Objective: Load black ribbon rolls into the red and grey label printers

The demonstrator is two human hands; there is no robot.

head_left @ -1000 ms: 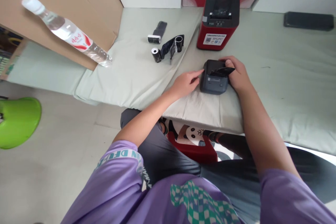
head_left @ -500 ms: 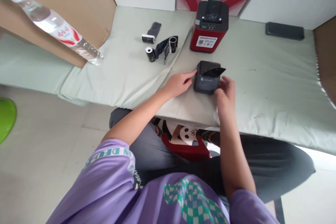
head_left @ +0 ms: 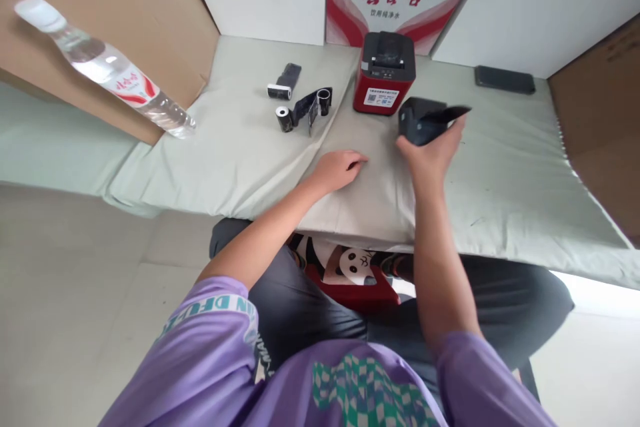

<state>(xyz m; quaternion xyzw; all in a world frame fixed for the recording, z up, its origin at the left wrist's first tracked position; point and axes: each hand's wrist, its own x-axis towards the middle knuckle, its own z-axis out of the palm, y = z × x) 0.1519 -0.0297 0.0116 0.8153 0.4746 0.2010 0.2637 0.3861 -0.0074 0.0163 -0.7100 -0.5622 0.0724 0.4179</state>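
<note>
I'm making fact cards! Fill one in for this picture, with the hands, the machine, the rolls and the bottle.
Left hand: fingers bent, nothing seen in it
Right hand: gripping a small dark device, slightly blurred
Sticking out of device: black strip
Machine: red and black box-shaped machine, white label on front
Rolls: black-and-white roll and others, left of the machine
Bottle: clear bottle, white cap, beside brown cardboard
Cover: pale green cloth, wrinkled

Left arm (head_left: pixel 277 228) slanting inward, left fingers (head_left: pixel 357 156) loosely curled, right arm (head_left: pixel 439 260) extended, right fingers (head_left: pixel 455 133) gripping
</note>
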